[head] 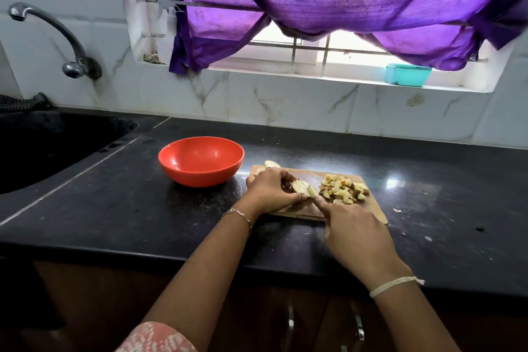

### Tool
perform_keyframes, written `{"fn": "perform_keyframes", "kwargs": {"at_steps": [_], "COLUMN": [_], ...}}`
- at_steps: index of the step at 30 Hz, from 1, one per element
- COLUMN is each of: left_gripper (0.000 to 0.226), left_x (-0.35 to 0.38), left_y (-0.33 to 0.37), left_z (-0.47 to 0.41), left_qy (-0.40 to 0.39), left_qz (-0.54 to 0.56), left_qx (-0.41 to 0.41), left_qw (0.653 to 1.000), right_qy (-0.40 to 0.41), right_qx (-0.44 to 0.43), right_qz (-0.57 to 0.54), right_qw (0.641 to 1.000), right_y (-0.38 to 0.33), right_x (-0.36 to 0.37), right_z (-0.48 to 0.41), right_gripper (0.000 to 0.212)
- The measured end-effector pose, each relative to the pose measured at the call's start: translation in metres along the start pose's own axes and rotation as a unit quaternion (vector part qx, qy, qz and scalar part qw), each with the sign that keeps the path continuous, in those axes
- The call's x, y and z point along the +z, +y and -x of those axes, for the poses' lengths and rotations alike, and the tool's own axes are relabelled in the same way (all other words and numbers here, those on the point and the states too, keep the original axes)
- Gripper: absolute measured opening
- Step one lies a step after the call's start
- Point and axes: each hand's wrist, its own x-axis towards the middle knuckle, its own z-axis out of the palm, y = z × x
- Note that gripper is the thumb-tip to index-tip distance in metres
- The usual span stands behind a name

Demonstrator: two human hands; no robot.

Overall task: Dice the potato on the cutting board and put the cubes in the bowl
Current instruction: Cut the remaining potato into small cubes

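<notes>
On the cutting board [303,210] near the worktop's front edge, the left hand [268,190] is clamped on a potato piece [300,187] with fingertips right beside the cut line, while the right hand [354,233] is closed around a knife [313,194] whose blade is barely visible. If that skin-on piece rolls or the blade drifts left, a finger could be nicked. Cubes [344,188] heap at the board's right end, well apart from the empty red bowl [201,161], so some may spill in transfer.
</notes>
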Motion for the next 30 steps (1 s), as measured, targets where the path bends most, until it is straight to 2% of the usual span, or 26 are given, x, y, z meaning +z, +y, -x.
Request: {"fn": "perform_keyframes", "kwargs": {"at_steps": [12, 26, 30], "left_gripper": [0.049, 0.048, 0.050], "left_x": [-0.002, 0.000, -0.001], "left_y": [0.005, 0.007, 0.003], "left_z": [0.005, 0.006, 0.003], "left_qy": [0.002, 0.024, 0.016], "left_qz": [-0.022, -0.033, -0.016], "left_qx": [-0.004, -0.006, -0.009], "left_qw": [1.000, 0.999, 1.000], "right_qy": [-0.005, -0.038, 0.002], "right_qx": [0.006, 0.024, 0.027], "right_qz": [0.038, 0.012, -0.008], "right_qw": [0.999, 0.999, 1.000], "right_y": [-0.004, 0.008, 0.011], "right_x": [-0.006, -0.029, -0.025], "right_z": [0.002, 0.015, 0.019], "right_gripper": [0.047, 0.043, 0.048]}}
